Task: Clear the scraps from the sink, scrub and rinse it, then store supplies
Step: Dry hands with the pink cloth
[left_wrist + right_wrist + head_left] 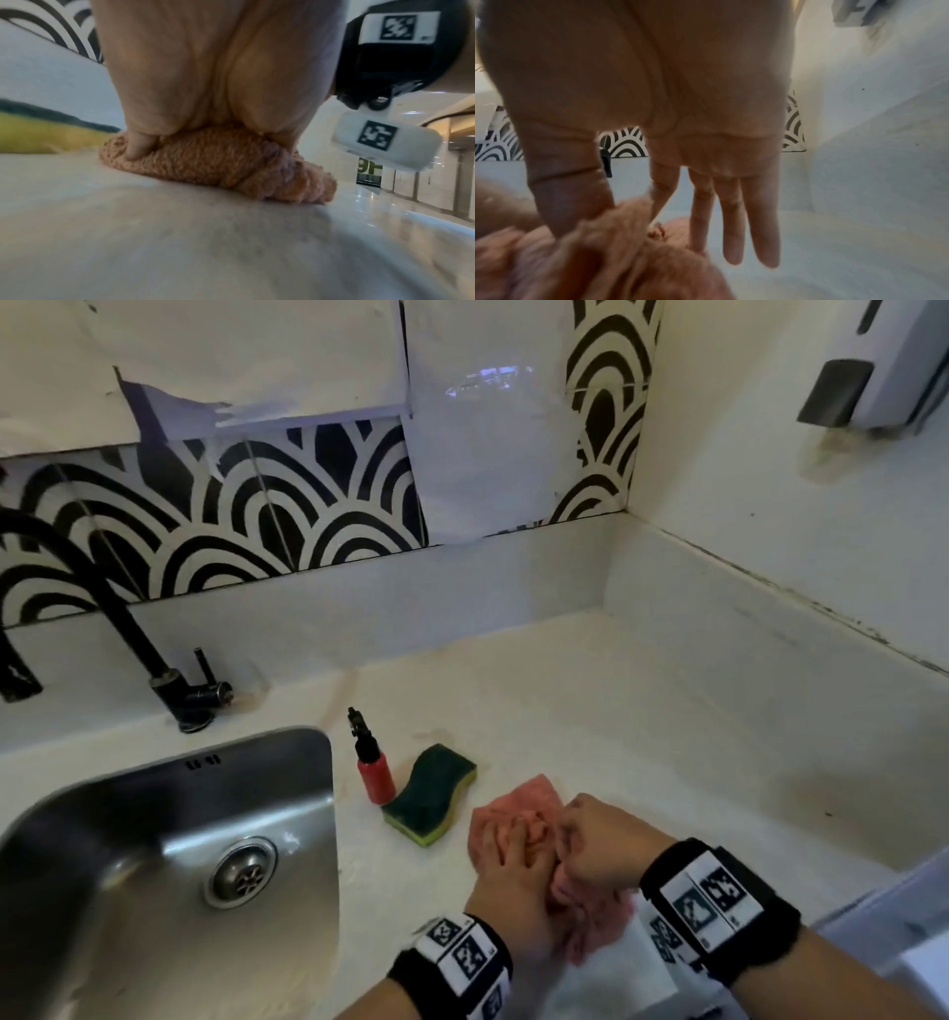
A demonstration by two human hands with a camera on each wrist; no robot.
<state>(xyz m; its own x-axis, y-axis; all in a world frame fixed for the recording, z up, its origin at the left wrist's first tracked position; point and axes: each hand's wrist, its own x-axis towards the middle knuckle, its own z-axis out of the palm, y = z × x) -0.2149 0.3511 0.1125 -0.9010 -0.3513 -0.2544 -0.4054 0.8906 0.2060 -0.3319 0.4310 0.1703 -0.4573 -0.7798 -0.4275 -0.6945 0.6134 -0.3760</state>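
Note:
A pink terry cloth point(534, 796) lies bunched on the white counter, right of the steel sink point(154, 819). My left hand point(513, 860) presses down on it with fingers laid flat. In the left wrist view its thumb point(138, 146) digs into the cloth point(218, 162). My right hand point(590, 845) sits close beside the left. In the right wrist view it point(628, 207) pinches a fold of the cloth point(603, 253) between thumb and forefinger, with the other fingers point(731, 233) straight. A green and yellow sponge point(431, 793) and a red spray bottle point(375, 778) stand just left of the cloth.
A black faucet point(128, 629) rises behind the sink. On the right wall hangs a soap dispenser point(873, 377). A white sheet point(616, 973) lies under my wrists at the counter's front. Bare counter point(693, 737) stretches to the back right corner.

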